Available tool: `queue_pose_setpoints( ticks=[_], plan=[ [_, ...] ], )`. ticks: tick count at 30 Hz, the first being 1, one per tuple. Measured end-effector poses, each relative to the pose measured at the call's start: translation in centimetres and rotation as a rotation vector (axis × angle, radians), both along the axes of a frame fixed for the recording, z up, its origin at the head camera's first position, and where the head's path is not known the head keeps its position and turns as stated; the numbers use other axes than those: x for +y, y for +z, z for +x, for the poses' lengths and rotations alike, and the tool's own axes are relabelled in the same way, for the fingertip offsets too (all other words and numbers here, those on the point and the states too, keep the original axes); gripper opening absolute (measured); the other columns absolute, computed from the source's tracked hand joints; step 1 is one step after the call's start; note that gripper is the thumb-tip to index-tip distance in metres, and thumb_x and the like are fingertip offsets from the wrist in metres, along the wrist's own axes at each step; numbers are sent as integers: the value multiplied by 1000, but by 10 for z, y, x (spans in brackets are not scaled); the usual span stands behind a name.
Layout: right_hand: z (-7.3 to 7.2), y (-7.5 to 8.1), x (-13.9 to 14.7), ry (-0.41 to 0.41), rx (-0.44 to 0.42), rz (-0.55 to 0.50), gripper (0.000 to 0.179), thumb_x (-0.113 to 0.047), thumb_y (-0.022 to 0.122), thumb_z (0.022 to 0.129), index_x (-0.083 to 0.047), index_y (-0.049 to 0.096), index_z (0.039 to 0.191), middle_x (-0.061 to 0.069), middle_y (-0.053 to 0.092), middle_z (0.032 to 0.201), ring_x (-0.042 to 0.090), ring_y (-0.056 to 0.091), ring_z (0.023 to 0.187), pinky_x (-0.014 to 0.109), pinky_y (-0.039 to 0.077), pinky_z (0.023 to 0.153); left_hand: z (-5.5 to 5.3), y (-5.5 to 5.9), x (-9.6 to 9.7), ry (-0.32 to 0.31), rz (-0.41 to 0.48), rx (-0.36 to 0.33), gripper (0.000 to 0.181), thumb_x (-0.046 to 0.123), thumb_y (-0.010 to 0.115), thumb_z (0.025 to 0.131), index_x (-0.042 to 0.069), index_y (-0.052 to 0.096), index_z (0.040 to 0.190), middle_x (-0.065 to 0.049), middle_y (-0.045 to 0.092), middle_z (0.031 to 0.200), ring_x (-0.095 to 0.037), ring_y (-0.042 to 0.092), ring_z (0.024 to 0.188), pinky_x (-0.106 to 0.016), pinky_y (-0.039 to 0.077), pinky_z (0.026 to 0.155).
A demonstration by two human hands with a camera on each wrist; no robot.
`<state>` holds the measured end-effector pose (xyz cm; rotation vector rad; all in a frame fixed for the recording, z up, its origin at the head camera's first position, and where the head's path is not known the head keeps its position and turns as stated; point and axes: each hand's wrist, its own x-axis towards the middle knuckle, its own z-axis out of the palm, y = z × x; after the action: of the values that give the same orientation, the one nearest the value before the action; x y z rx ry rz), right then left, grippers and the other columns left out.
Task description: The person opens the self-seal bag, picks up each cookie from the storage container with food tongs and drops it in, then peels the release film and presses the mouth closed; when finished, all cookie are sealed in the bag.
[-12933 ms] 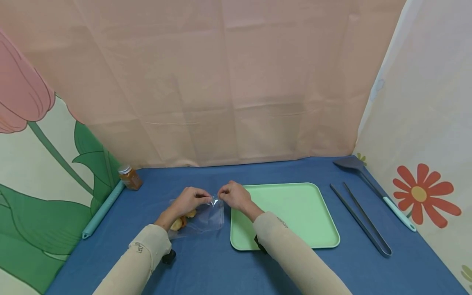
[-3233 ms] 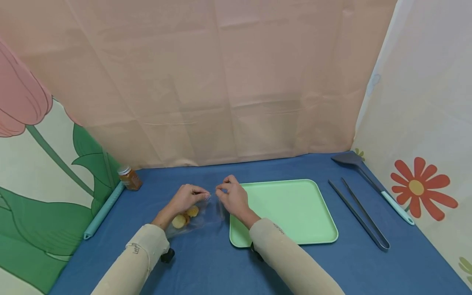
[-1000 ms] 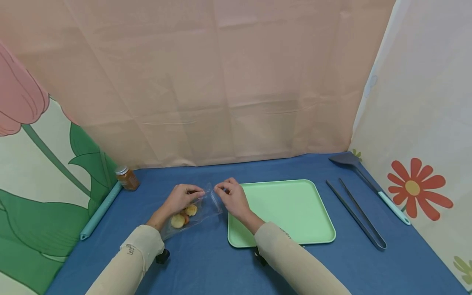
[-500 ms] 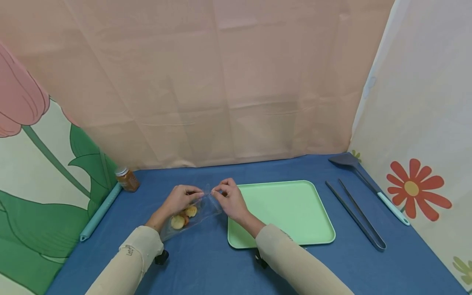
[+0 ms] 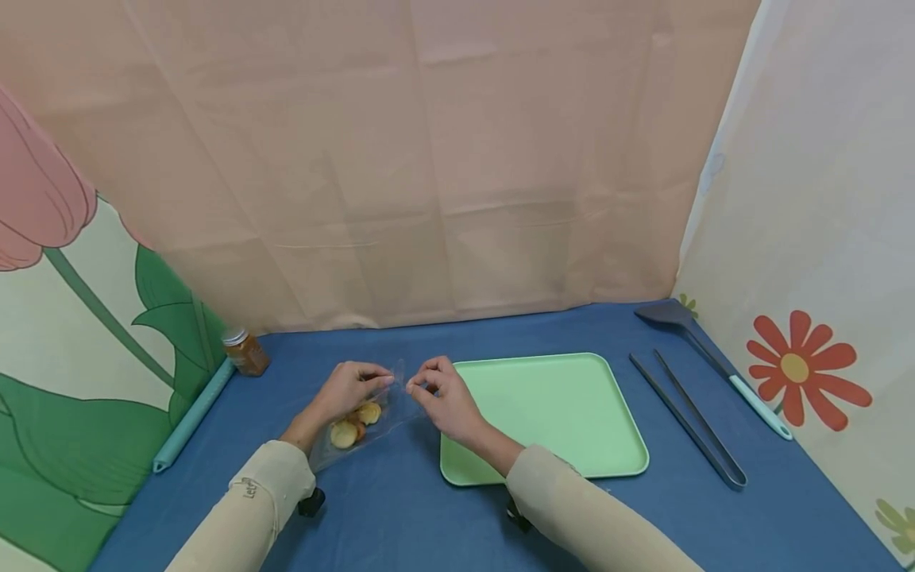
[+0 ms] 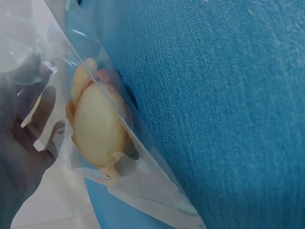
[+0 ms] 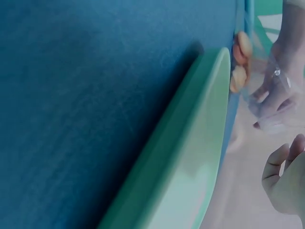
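Observation:
A clear plastic bag (image 5: 400,421) holds pale yellow and brown rounded food pieces (image 5: 344,433), which look like small buns or bread. My left hand (image 5: 349,391) pinches the bag near its top edge. In the left wrist view, the clear film overlaps the fingers (image 6: 47,107), beside the pieces. Close to the bag's upper right side is my right hand (image 5: 446,401), its thumb and index finger bent toward each other. The right wrist view shows those fingertips (image 7: 298,143) a little apart from the film, with nothing visible between them.
A light green tray (image 5: 557,413) lies just right of the bag, partly under the right forearm. Farther right are dark tongs (image 5: 689,421) and a turner (image 5: 715,365). At the back left, a spice jar (image 5: 246,353) stands by a teal roll (image 5: 193,417).
Over the last second the right hand has moved slightly left and toward me, its fingertips coming off the bag's top edge. The left hand keeps its pinch on the bag.

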<state>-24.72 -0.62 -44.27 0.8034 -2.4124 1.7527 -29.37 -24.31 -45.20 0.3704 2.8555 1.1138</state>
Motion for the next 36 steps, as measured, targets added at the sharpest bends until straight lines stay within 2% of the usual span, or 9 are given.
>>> queue_pose_setpoints(
  ticks=[6,13,18,23,30,36],
  plan=[
    [9,2,3,45,8,-12,19,-20,58,104,-10,74,100,5,51,113,12,51,83,25,46,71,1,1,1,2,2,-6,22,35,66,98,20,78,110,-2,76,105,-16,68,86,-32,52,66],
    [16,4,8,55,13,-33,18,-19,60,103,-9,74,98,6,53,112,14,53,87,27,48,76,-1,0,0,4,-3,-6,23,37,66,97,21,78,109,-1,76,105,-13,69,88,-31,54,69],
    [20,7,13,67,2,-47,16,-17,61,102,-9,74,97,5,53,111,13,54,88,31,51,80,0,1,0,-7,-4,5,23,36,66,97,20,78,110,-2,76,104,-17,69,88,-30,53,68],
    [26,10,19,74,-21,-51,15,-16,62,101,-11,75,97,3,53,110,13,55,85,28,52,76,0,1,-1,-12,-4,8,23,35,66,98,20,78,110,-1,75,102,-21,69,88,-31,53,67],
    [32,9,26,84,-30,-58,16,-18,61,102,-12,75,96,4,54,111,13,55,86,30,51,79,-1,1,0,-12,0,2,24,36,66,98,20,77,111,-2,76,106,-13,69,89,-31,55,69],
    [39,13,29,96,-34,-68,17,-18,61,102,-11,75,97,6,54,114,11,54,86,26,48,77,0,3,0,-5,-1,12,23,34,66,98,19,77,112,-3,76,107,-13,69,89,-31,55,69]
  ],
)
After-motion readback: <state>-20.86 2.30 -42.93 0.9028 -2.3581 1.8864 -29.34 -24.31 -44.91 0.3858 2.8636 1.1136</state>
